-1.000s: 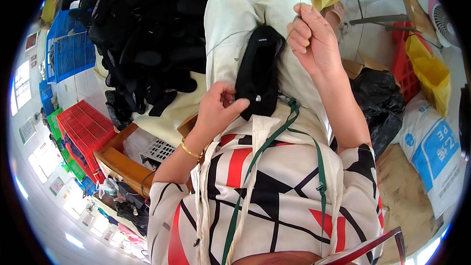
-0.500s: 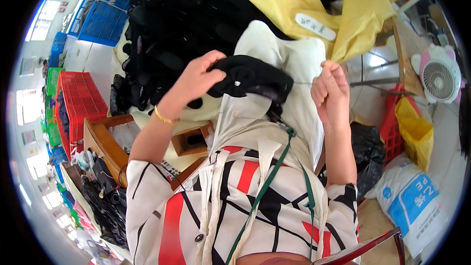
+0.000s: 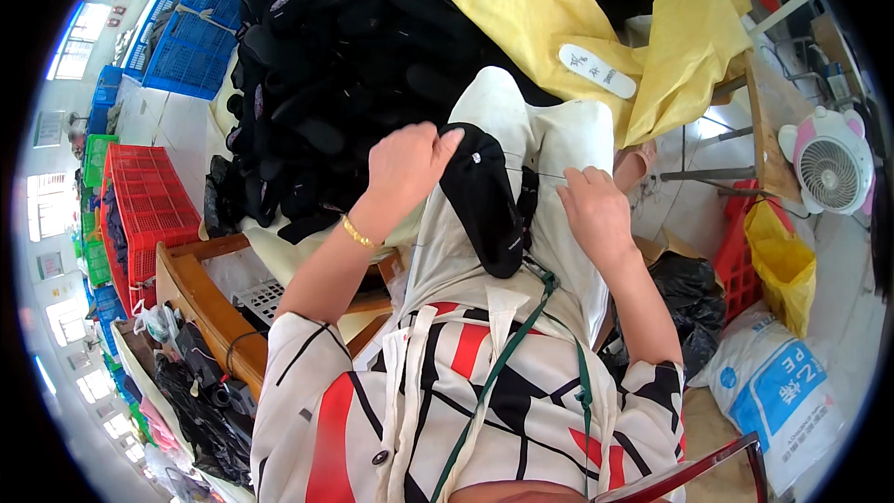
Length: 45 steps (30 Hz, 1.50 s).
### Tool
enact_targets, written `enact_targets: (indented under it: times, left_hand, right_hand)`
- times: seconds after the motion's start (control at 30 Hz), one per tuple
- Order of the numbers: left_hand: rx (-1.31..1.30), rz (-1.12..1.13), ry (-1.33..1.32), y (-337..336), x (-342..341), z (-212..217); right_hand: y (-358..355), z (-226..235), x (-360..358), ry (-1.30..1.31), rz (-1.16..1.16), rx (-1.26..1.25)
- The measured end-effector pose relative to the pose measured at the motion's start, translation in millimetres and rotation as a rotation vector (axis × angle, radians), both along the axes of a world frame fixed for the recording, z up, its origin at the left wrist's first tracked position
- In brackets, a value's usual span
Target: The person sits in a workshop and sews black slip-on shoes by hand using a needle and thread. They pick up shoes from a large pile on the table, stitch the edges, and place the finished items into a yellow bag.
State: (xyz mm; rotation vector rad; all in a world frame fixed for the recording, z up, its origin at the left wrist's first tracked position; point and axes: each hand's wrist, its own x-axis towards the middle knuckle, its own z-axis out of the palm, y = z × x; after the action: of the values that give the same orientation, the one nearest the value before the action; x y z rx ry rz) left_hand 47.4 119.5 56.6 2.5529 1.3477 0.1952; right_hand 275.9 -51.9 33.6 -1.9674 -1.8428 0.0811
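Observation:
A black cloth slipper [image 3: 486,214] hangs over my lap, its toe pointing down toward my waist. My left hand [image 3: 402,166] is closed on its upper end, thumb on top, near a small white spot on the fabric. A thin dark thread [image 3: 535,172] runs from the slipper across to my right hand [image 3: 596,216]. The fingers of that hand are pinched on the thread; whether a needle is in them, I cannot make out. Under the slipper lie my pale apron and trousers [image 3: 573,135]. A green cord [image 3: 507,345] hangs from my neck down to my waist.
Beyond my knees is a heap of black slippers [image 3: 326,65], with yellow cloth [image 3: 521,0] and a white insole [image 3: 596,72] beside it. A wooden drawer [image 3: 200,303] and red crate [image 3: 149,210] stand left. At right are a fan [image 3: 829,168] and bags [image 3: 778,391].
The slipper has turned from lying sideways to hanging toe-down. My right hand has come lower and nearer to it, and my left hand has moved slightly right and down.

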Motion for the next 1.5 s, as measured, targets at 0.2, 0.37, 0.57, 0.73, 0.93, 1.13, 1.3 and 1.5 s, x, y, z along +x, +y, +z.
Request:
enact_targets:
  times: [0.2,0.37,0.57,0.73,0.93,1.13,1.3,1.5]
  left_hand:
    - [-0.256,-0.03,-0.098,-3,-2,-12]
    - [-0.372,0.116,-0.469,-5,5,-40]
    - [-0.315,0.198,-0.452,-8,16,-60]
    - [-0.022,0.05,-0.449,-4,13,-68]
    - [-0.011,-0.054,-0.462,-6,8,-89]
    - [0.025,-0.195,-0.336,1,-2,-68]
    - [0.194,-0.242,-0.303,5,2,-35]
    - [0.158,-0.25,-0.336,0,-5,-27]
  right_hand:
    - [46,-13,3,-0.07,-0.011,0.018]
    - [83,-31,-33,1.28,-0.216,0.222]
    - [93,-29,-81,2.373,-0.174,0.261]
    - [73,-43,-74,2.51,-0.135,0.161]
    - [37,-43,-81,2.454,0.004,0.196]
    - [43,-22,-74,1.539,0.007,0.206]
    - [33,-15,-83,1.306,0.066,0.223]
    - [19,-23,-104,1.053,0.129,0.139]
